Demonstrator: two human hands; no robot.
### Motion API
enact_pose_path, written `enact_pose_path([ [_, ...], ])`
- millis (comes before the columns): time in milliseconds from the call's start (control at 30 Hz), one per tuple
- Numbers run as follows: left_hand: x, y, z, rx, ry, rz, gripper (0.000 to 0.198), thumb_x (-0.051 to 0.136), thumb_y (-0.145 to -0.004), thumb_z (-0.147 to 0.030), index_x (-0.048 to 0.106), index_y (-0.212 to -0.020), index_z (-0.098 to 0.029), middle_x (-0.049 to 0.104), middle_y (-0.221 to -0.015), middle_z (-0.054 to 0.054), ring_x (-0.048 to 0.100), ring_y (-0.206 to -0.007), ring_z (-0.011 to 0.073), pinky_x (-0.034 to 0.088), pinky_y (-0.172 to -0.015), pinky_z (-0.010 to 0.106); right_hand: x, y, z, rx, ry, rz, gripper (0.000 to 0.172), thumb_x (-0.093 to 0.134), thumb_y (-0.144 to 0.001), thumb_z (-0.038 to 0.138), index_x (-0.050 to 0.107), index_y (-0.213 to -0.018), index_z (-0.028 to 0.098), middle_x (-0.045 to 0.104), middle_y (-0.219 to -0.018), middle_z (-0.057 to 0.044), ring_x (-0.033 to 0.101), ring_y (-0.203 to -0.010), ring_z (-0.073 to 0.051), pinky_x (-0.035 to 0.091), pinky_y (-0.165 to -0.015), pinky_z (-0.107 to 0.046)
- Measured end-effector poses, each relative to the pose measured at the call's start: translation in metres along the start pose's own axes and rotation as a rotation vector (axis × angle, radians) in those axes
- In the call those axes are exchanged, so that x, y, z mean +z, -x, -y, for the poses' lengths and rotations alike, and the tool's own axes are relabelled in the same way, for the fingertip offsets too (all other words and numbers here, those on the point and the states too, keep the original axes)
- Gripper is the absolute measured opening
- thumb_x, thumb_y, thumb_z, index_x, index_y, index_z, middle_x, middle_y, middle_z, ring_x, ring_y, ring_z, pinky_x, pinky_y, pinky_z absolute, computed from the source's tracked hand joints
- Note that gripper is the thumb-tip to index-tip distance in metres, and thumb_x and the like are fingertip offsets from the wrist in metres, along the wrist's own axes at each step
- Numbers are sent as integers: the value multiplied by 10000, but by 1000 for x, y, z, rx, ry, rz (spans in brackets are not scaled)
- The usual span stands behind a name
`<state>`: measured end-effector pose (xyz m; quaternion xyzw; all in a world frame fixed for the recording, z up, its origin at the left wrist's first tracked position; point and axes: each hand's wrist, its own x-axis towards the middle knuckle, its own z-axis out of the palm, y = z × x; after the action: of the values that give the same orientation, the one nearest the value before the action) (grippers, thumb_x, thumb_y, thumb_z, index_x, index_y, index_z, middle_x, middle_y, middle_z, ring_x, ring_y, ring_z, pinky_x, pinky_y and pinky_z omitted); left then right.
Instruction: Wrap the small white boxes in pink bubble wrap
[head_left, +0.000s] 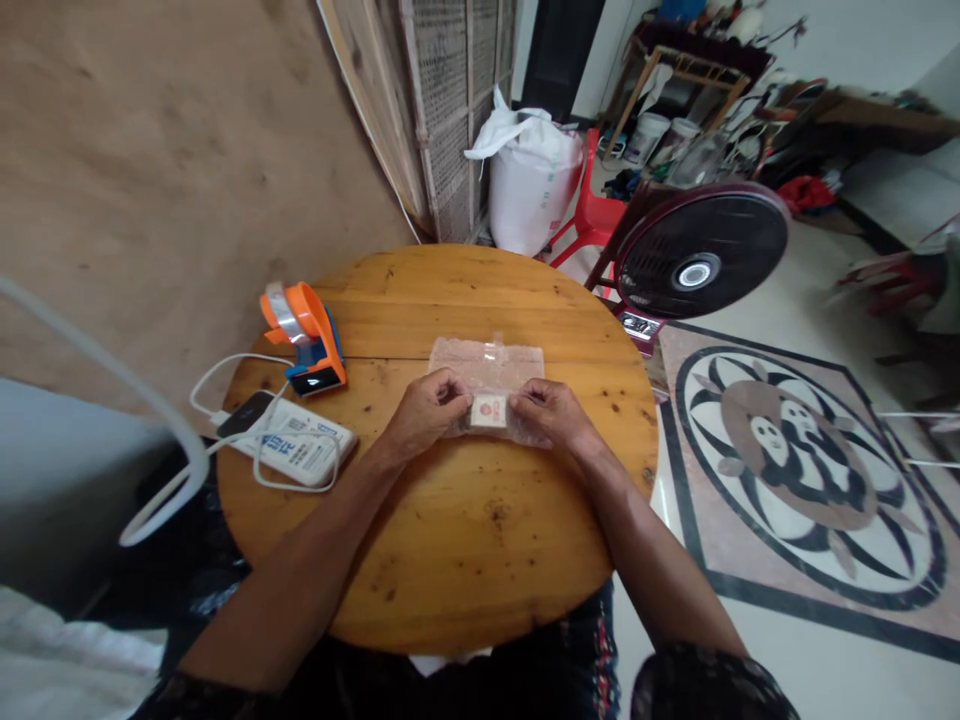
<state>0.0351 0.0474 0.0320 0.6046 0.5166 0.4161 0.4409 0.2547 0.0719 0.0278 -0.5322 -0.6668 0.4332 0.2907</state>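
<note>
A small white box with red print lies on a sheet of bubble wrap, near the middle of the round wooden table. My left hand is closed at the box's left end, thumb and forefinger pinching the wrap there. At the right end my right hand pinches the wrap the same way. Whether the fingertips also touch the box, I cannot tell. A short strip of clear tape sticks to the far edge of the wrap.
On the table's left stand an orange and blue tape dispenser and a white power bank with a looped white cable. A fan stands beyond the right edge. Behind are a red chair and a white sack.
</note>
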Motion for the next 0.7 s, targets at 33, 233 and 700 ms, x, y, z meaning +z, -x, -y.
enact_pose_path([
  [33,-1,0,0,-5,-4,21,138,602,-753,-298,551,-730,-173,549,-686,-27,499,-628,109,388,-578,212,0,1,1,8,-16,31,239,594,-754,390,561,-658,174,511,-572,38,441,-511,-91,350,-474,-204],
  [233,-5,1,3,-41,63,116,154,620,-733,-267,575,-841,-167,592,-734,-17,541,-644,108,417,-581,207,-8,7,3,-50,-66,159,189,631,-734,351,579,-762,171,587,-677,20,513,-594,-110,409,-554,-225],
  [700,1,1,5,-31,68,75,336,614,-727,-316,617,-1027,-165,676,-846,26,636,-757,153,498,-701,260,-7,40,48,-656,827,-164,190,512,-912,163,668,-992,236,663,-1107,-80,524,-1046,-264,346,-900,-438],
])
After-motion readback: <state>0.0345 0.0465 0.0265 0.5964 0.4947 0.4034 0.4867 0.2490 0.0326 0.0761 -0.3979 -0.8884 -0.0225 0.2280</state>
